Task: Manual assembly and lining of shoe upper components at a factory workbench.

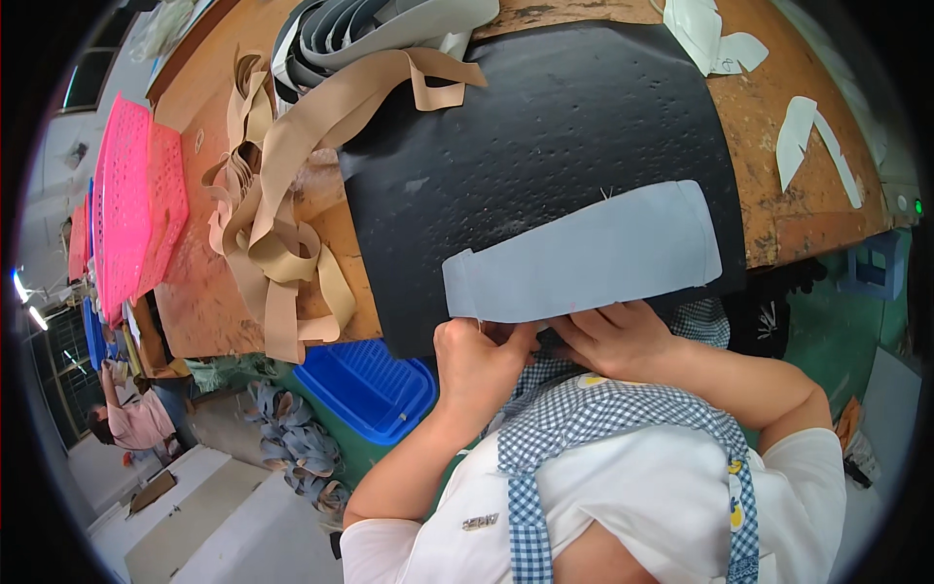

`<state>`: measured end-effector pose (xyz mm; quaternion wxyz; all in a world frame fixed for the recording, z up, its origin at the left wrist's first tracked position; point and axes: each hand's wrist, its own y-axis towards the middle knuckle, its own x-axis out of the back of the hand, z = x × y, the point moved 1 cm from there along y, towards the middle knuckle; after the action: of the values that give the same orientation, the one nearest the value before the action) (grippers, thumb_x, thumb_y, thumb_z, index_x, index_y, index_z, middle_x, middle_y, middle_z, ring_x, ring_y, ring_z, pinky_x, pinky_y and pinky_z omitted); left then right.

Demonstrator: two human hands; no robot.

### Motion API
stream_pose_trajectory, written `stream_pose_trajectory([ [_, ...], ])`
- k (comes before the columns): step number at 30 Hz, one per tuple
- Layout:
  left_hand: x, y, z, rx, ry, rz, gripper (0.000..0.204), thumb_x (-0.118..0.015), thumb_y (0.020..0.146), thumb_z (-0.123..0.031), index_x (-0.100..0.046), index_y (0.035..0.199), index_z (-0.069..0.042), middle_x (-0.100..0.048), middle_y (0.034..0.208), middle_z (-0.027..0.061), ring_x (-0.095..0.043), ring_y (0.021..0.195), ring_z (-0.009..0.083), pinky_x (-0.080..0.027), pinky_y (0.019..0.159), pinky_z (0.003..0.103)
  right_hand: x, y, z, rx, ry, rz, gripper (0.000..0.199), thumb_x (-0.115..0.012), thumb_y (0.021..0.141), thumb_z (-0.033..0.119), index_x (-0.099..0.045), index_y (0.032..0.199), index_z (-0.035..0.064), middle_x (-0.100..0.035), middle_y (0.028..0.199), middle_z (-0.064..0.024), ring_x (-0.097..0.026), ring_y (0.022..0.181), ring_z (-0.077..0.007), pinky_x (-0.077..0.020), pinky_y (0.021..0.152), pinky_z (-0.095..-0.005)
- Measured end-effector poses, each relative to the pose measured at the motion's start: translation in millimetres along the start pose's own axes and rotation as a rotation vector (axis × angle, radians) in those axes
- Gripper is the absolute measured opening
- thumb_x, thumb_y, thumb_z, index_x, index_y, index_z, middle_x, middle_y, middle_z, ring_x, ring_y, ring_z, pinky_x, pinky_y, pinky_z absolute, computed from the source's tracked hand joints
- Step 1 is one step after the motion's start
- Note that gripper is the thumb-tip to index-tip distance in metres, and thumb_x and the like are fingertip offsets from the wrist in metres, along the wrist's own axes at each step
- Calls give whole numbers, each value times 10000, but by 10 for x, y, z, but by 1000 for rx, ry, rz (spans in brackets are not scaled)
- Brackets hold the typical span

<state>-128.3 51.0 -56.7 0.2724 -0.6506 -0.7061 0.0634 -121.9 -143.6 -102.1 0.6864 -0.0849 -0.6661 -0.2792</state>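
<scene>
A long grey-blue panel of flat sheet material, leather or fabric, lies slantwise on a black mat near the table's front edge. Its left and right ends look folded over, and loose threads stick out at its edges. My left hand is closed at the panel's near left corner, thumb and fingers pinched together. My right hand grips the middle of the near edge, fingers bent and partly tucked underneath. The fingertips of both hands are partly hidden.
Tan strips lie loose on the wooden table to the left, beside stacked grey pieces. White cut patterns lie at right. Pink baskets stand far left, a blue basket below the table. Another person works at far left.
</scene>
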Motion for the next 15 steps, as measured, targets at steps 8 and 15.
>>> stream_pose_trajectory([
  [8, -48, -71, 156, -199, 255, -126, 102, -724, 835, -34, -662, 855, 45, -693, 647, 83, -680, 561, 136, -533, 523, 252, 31, 101, -6, -76, 85, -144, 575, -760, 735, 361, -675, 1244, 106, -542, 1310, -94, -472, 1286, -292, -372, 1124, -571],
  [15, -45, -143, 148, -297, 321, -191, 164, -775, 787, -47, -614, 785, -16, -685, 646, 70, -692, 552, 164, -545, 531, 267, 45, 143, -32, -54, 112, -135, 642, -778, 708, 349, -639, 1282, 99, -522, 1258, -92, -499, 1223, -278, -436, 1078, -557],
])
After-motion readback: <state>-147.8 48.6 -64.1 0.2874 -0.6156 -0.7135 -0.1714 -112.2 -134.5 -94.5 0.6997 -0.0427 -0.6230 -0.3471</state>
